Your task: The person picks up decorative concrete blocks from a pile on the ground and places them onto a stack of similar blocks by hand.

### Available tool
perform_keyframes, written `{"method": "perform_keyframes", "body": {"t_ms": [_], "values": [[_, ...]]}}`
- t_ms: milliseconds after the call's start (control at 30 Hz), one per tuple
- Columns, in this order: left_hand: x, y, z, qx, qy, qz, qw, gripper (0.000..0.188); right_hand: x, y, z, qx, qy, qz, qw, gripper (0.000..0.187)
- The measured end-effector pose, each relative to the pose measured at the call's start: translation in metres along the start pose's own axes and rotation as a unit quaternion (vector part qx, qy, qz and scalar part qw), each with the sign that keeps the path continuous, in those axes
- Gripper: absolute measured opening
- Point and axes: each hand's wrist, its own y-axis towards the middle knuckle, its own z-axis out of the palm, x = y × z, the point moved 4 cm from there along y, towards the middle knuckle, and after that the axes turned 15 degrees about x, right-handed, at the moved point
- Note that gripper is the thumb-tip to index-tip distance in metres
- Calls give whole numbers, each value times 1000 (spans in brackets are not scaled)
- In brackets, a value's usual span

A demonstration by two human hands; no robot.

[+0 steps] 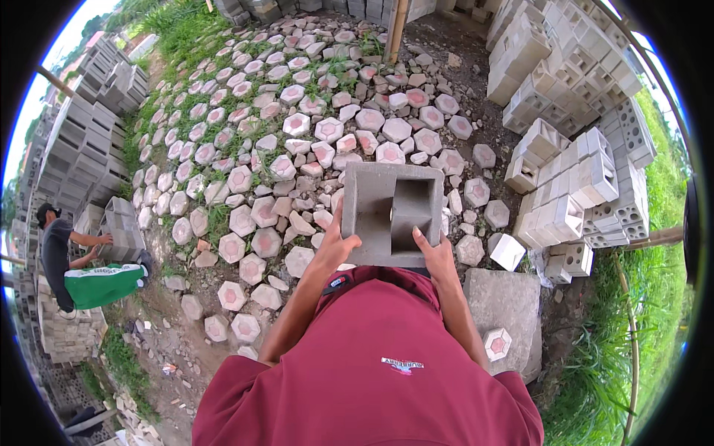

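A grey hollow concrete block (372,212) is held up in front of my body, its open cavities facing me. My left hand (336,247) grips its lower left side, thumb on the near face. On the lower right side my right hand (437,254) grips it too, the thumb pressed near the edge of a cavity. The fingers of both hands are partly hidden behind the block. Below it lies the paved ground, with hexagonal stones (390,153) showing past its far edge.
Stacks of pale blocks (573,171) stand on the right, with a single white block (507,253) beside them. A concrete slab (506,312) carries one hexagonal stone. At left, a person (56,253) touches grey blocks (121,227). A wooden post (396,33) rises ahead amid loose rubble.
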Motion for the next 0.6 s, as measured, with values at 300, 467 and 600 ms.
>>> {"method": "perform_keyframes", "body": {"t_ms": [300, 467, 600], "values": [[-50, 104, 32, -64, 33, 57, 996, 101, 63, 95, -86, 42, 72, 53, 995, 64], [-34, 133, 2, -147, -31, 41, 988, 100, 74, 168, -85, 121, -19, 35, 992, 50], [-43, 155, -45, -202, -10, 43, 978, 99, 93, 227, -58, 179, -8, 26, 983, 43]]}}
